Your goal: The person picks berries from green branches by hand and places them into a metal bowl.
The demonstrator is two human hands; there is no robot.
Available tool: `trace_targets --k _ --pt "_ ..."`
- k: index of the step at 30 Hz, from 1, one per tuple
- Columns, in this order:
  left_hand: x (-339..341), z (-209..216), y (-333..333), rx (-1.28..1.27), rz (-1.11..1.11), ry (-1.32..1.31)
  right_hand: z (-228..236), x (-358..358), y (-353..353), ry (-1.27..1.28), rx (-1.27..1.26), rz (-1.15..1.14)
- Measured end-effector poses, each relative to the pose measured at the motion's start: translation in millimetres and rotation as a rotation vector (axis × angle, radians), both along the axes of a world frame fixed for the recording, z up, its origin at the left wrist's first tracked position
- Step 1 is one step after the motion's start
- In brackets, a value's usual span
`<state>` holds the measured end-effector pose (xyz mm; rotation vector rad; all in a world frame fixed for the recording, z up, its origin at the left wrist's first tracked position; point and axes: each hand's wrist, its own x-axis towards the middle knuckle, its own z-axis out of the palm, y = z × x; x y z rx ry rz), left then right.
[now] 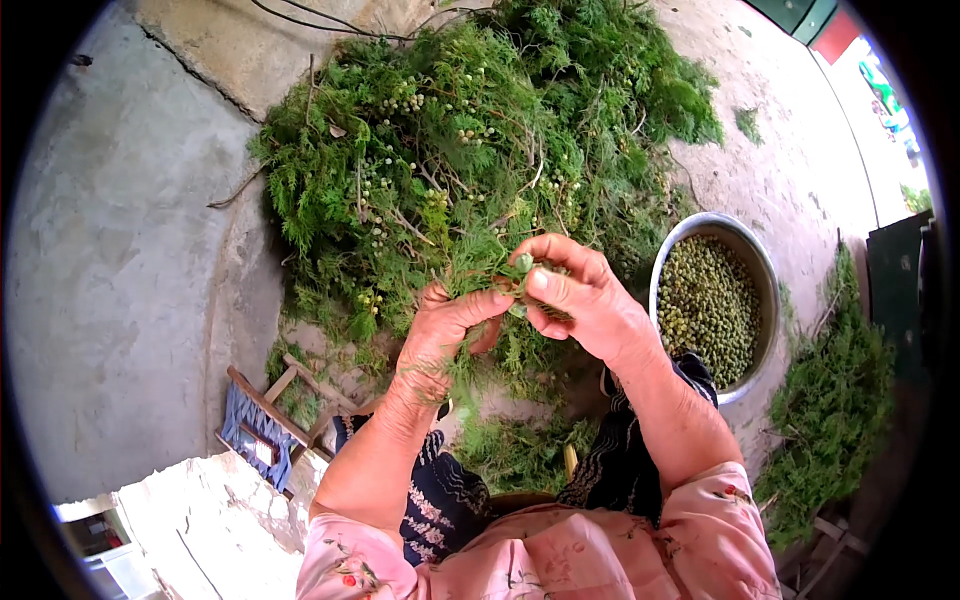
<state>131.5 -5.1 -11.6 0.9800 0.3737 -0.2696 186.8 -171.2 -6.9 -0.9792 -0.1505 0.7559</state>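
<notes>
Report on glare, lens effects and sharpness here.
Head view, edges: a black fisheye border rounds the frame; head view, upper right: the bright background washes out nearly white; head view, lower left: the pale patch also glares; head view, middle: the left hand and right hand look fairly sharp.

Blue-strapped wooden stool [268, 408]; a black cable [385, 37], probably.
</notes>
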Motion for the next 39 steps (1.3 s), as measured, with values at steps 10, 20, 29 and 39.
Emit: trace_targets --k 10,20,29,39 --pt "1 -9 -1 0.007 -0.068 -0.108 -9 -4 -1 0.314 0.157 -0.069" --pt "6 -13 -7 0.148 0.267 -0.074 2 -8 7 -0.04 -0.145 -0.155" --pt "5 -6 -16 0.282 0.161 -0.181 -8 -10 13 -0.106 -0.2 -0.243" --pt "6 -11 -6 0.157 0.215 -0.099 -4 1 4 0.178 -0.097 -0.209"
